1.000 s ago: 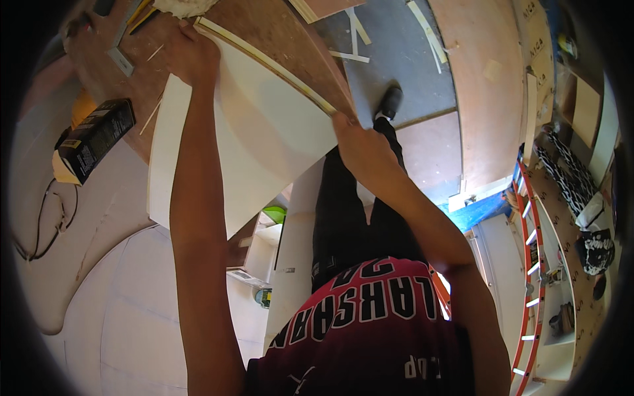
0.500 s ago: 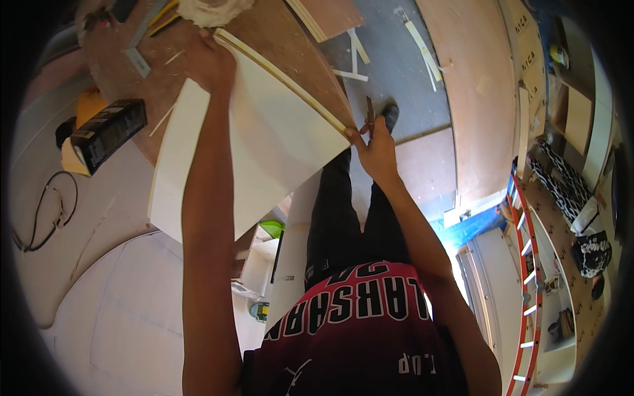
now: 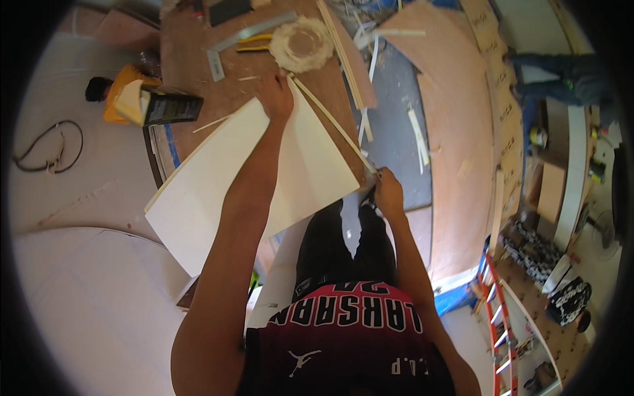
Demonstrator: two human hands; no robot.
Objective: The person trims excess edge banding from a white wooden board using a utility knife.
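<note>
A white panel (image 3: pixel 310 155) lies tilted across the brown worktop, its near corner out over the edge. My left hand (image 3: pixel 275 99) is closed at the panel's far corner, fingers by the end of a thin pale strip (image 3: pixel 333 123). Along the panel's right edge runs that strip, standing off it with a narrow gap near me. At the strip's near end, my right hand (image 3: pixel 388 190) pinches it. Whether that hand also holds a tool cannot be made out.
Beyond the panel lie a round cream coil (image 3: pixel 320 49), yellow-handled pliers (image 3: pixel 254 43) and a metal square (image 3: pixel 216 65). A dark box (image 3: pixel 173 107) stands left, near a person in orange (image 3: pixel 132 79). An orange ladder (image 3: pixel 494 317) and other people are at right. Scraps lie on the floor.
My right hand has moved down and now pinches the strip's end; the knife-like tool seen upright in it no longer shows. The strip's near end has come away from the panel. The view has shifted.
</note>
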